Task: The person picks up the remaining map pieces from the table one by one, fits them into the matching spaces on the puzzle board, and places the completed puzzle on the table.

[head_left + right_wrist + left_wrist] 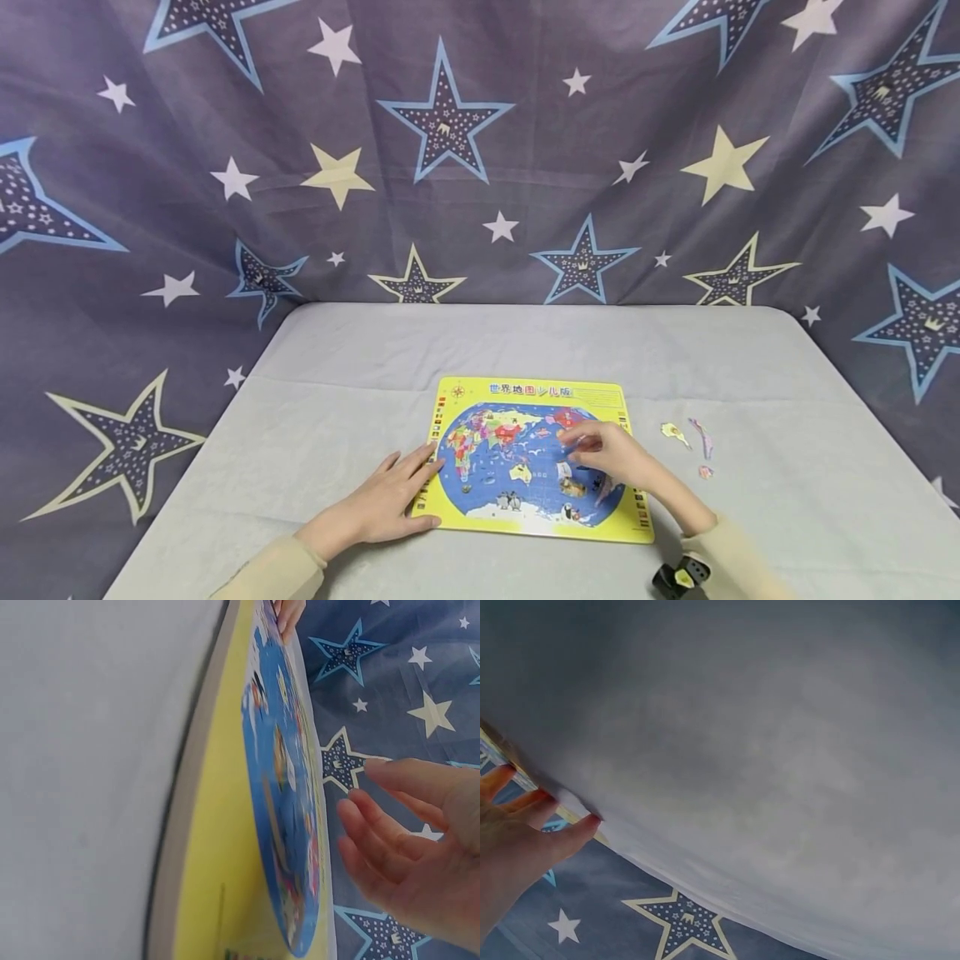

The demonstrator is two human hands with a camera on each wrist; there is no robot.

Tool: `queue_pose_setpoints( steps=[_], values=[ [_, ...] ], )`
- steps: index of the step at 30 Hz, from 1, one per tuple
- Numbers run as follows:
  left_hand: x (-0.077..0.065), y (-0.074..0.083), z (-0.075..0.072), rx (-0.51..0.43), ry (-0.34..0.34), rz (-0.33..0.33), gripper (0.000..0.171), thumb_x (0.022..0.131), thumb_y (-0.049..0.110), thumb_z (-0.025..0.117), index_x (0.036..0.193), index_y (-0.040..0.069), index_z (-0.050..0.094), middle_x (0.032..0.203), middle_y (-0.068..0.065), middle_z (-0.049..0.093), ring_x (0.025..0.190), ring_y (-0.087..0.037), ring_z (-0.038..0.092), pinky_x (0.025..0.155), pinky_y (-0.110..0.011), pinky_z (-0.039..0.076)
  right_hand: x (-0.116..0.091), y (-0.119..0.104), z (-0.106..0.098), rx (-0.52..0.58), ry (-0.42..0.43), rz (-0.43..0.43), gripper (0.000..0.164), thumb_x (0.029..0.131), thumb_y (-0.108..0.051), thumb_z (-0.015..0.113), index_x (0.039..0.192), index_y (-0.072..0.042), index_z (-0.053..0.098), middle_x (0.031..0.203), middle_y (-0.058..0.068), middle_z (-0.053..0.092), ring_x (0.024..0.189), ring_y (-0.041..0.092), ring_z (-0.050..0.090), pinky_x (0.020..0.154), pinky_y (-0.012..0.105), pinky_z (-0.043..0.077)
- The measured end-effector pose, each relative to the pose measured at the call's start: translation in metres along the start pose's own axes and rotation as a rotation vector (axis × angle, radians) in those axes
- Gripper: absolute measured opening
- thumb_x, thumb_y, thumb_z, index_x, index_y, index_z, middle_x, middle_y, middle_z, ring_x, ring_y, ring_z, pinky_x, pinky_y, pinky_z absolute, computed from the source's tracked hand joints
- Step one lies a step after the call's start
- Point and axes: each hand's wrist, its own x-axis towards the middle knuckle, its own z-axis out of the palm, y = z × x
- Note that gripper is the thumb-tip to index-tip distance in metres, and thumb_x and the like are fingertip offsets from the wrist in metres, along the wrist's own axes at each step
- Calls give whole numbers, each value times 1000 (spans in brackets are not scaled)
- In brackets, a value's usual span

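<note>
The right hand [611, 452] hides part of the map board [517, 454], whose edge prints [642, 510] are illegibly small.

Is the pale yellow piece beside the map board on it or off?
Off. The pale yellow piece lies on the grey cloth beyond the right edge of the map board, cloth showing between them.

Head view: from high on the near side of the tabletop [360, 354], facing down and forward past the far edge to the curtain [510, 187]. Left wrist view: low, close, rolled, tabletop uppermost. Right wrist view: close, sideways across the board [225, 795], shared with head view.
</note>
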Motion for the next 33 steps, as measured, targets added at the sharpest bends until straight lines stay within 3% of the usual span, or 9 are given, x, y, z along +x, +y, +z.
queue_pose_setpoints(
  steps=[11, 18, 33],
  values=[
    [1, 1, -3, -4, -12, -12, 78, 81, 62, 43, 137, 9, 34, 144, -13, 21, 131, -24, 22, 100, -52, 22, -11, 6, -16, -16, 41, 62, 26, 79, -4, 61, 104, 2, 62, 100, 17, 60, 86, 25, 59, 70, 25, 50],
    [2, 3, -4, -3, -23, -22, 78, 80, 62, 44, 136, 9, 34, 144, -13, 22, 131, -25, 23, 100, -52, 22, -22, 12, -27, -90, 81, 84, 25, 79, -5, 62, 103, 2, 62, 97, 13, 61, 82, 20, 57, 67, 23, 48],
    [3, 3, -5, -10, -24, -26, 78, 79, 61, 48, 135, 8, 36, 143, -14, 24, 129, -27, 27, 98, -53, 25, -46, 25, -52, -130, 148, 55, 25, 78, -3, 63, 101, 5, 62, 96, 18, 62, 78, 18, 59, 68, 25, 49]
  ],
)
